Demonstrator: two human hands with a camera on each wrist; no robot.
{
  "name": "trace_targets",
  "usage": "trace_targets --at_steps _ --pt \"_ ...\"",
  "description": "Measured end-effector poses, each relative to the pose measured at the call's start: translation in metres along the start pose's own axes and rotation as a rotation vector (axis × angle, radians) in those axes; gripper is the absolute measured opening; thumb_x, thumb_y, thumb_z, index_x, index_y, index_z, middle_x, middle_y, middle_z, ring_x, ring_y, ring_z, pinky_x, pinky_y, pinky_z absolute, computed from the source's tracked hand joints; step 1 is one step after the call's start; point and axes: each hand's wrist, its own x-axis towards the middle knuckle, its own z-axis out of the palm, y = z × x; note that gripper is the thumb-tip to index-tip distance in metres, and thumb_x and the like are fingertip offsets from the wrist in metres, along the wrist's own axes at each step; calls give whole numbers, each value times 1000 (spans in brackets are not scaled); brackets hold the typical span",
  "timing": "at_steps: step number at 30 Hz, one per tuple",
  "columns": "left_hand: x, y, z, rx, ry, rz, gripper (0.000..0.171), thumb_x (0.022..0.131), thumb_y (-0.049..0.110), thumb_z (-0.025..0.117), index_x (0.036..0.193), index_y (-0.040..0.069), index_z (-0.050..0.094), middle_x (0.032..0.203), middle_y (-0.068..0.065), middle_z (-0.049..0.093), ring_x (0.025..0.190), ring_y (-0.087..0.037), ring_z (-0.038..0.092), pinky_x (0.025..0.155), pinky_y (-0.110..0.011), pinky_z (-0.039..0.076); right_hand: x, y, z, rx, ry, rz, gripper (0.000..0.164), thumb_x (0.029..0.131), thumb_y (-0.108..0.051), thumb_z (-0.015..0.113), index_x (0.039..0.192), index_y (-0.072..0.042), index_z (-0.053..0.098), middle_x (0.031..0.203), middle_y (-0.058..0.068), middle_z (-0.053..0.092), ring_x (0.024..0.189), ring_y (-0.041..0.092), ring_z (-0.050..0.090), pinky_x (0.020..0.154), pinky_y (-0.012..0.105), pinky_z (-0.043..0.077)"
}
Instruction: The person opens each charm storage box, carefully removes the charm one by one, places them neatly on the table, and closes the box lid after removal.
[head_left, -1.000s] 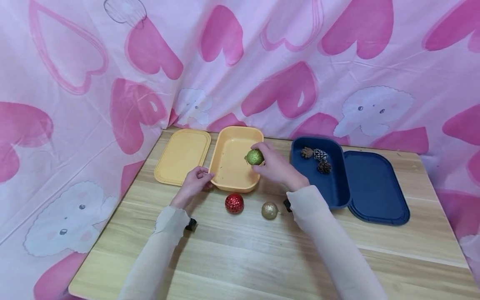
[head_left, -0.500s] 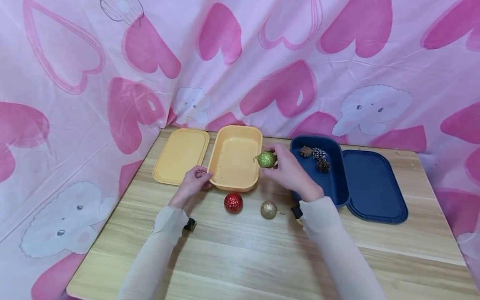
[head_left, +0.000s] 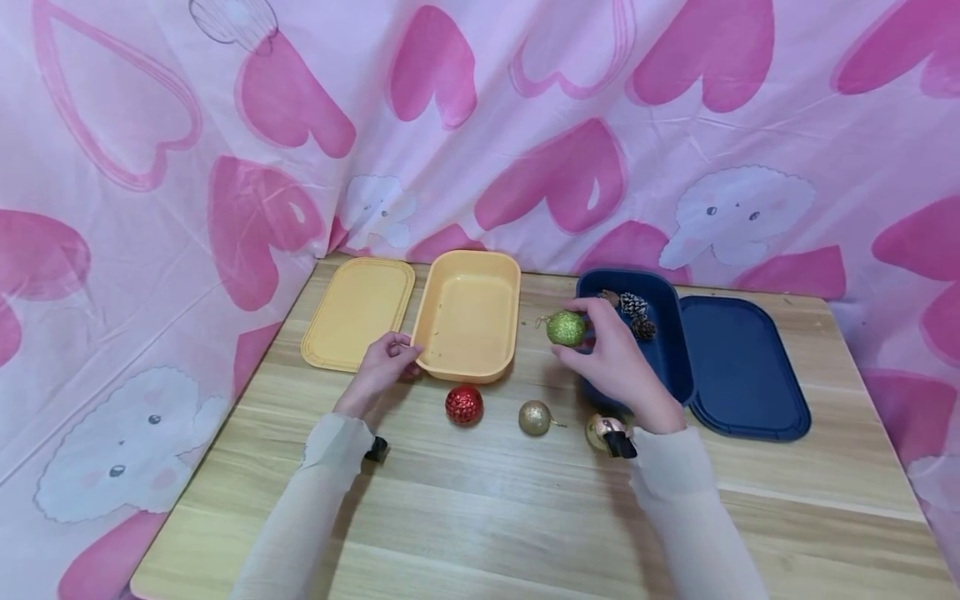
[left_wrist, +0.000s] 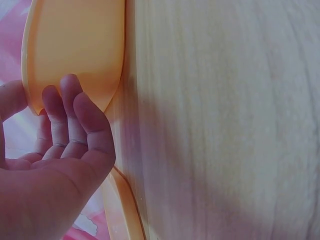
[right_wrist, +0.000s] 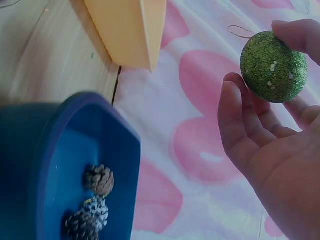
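Observation:
A glittery green bauble (head_left: 566,329) with a thin hanging loop is held between the thumb and fingers of my right hand (head_left: 618,358). It hangs in front of the left edge of the navy box (head_left: 678,358); in the right wrist view the bauble (right_wrist: 273,67) appears well above that box's rim. My left hand (head_left: 384,367) pinches the near-left corner of the yellow box (head_left: 513,333), thumb at the rim and fingers (left_wrist: 56,112) against the outer wall. Three pine cones (right_wrist: 100,180) lie inside the navy box, partly hidden by my right hand in the head view.
A red bauble (head_left: 464,405) and a gold bauble (head_left: 535,417) lie in front of the boxes. Another shiny gold one (head_left: 597,433) is partly covered by the right wrist's camera. The yellow lid (head_left: 358,312) lies left, the navy lid (head_left: 746,367) right. A pink curtain (head_left: 555,67) hangs behind.
My right hand has carried the green bauble rightward, from over the yellow box to beside the navy box. The left hand stays at the yellow box's corner.

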Motion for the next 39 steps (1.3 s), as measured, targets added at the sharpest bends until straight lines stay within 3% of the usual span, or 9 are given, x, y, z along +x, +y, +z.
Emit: trace_targets --at_steps 6,13,22,30,39 --pt "-1 2 0 5 2 -4 27 95 19 61 112 3 47 76 4 62 70 -14 63 75 -29 57 -14 8 -11 -4 39 10 54 83 -12 74 129 -3 48 122 14 49 98 23 53 79 44 55" --pt "-1 2 0 16 7 -22 29 95 21 62 113 3 48 78 4 61 72 -15 63 76 -30 57 -32 16 -22 -36 99 31 52 82 -13 76 127 -4 51 118 13 49 97 20 52 75 20 52" --pt "0 0 -1 14 1 -14 28 95 20 61 113 3 47 77 5 61 69 -11 62 73 -27 58 -56 25 -31 -23 172 75 49 83 -14 76 125 -4 53 118 13 48 100 13 47 76 5 45" --pt "-2 2 -1 18 -2 0 24 95 18 60 111 4 47 75 7 62 70 -13 63 73 -26 57 -74 34 -37 -44 223 109 50 82 -12 77 125 -3 54 119 13 48 98 2 44 75 6 46" --pt "-1 1 -2 20 -11 -9 26 95 20 61 111 4 47 75 7 62 72 -14 64 74 -27 57 -97 45 -43 -39 249 194 53 85 -17 74 130 -3 49 119 13 47 98 3 44 74 5 43"
